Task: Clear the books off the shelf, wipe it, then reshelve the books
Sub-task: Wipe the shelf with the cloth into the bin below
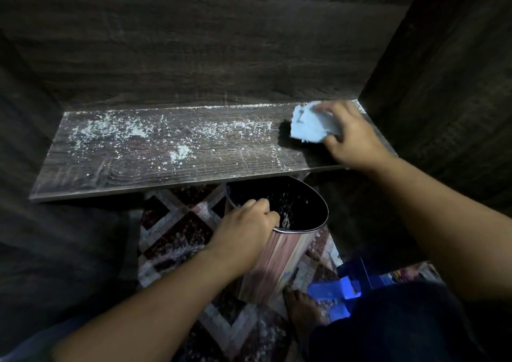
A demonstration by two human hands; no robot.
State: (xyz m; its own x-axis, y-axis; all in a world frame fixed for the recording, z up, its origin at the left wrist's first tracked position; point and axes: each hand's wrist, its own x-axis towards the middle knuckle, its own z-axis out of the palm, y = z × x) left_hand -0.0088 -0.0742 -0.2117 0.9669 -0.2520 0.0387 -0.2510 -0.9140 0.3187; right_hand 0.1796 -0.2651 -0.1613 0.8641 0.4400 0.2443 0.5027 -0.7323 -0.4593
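Nearest, a bare foot (pixel 301 305) stood on the patterned floor (pixel 177 239) beside a blue plastic object (pixel 331 292) whose kind could not be told. Just above it the left hand (pixel 246 230) gripped the rim of a metal bin (pixel 279 253), its fingers curled over the edge into the dark inside. The bin was tilted, with its mouth just under the front edge of the shelf (pixel 133 176) and white specks clinging inside it.

The shelf, a dark wood-grain board, ran across the middle of the view beyond the bin. White crumbs and dust (pixel 110 131) were scattered over its left and middle parts, with a thin line along the back edge.

At the far right end of the shelf, close to the back corner, the right hand (pixel 353 137) held a wadded pale blue cloth (pixel 311 127) down on the board, fingers over its top and thumb at its near side; the hand was somewhat blurred. The cloth lay well apart from the left hand and the bin. Behind stood the dark back panel (pixel 210 43) and the right side wall (pixel 448 84).
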